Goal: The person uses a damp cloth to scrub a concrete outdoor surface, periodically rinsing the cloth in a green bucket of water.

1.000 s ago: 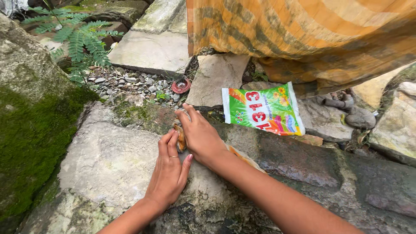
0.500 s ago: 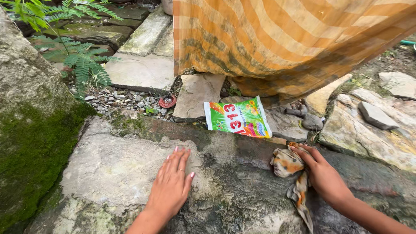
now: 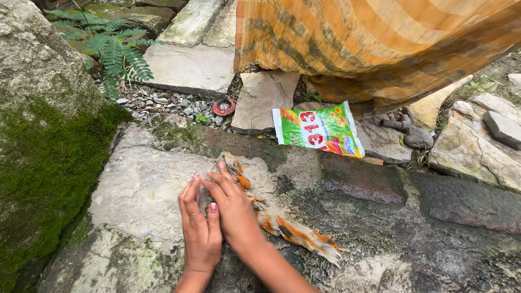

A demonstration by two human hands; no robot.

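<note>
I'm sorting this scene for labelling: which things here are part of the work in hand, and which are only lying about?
In the work:
left hand
right hand
twisted orange cloth, under both hands
wet stone slab

Lying about:
green packet
striped cloth
red cap
fern
mossy rock

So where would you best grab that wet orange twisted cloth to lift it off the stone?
Probably at the free tail of the cloth, coming from the person's right. It lies stretched and bare on the stone slab, while the right hand and left hand press on the other end.
</note>
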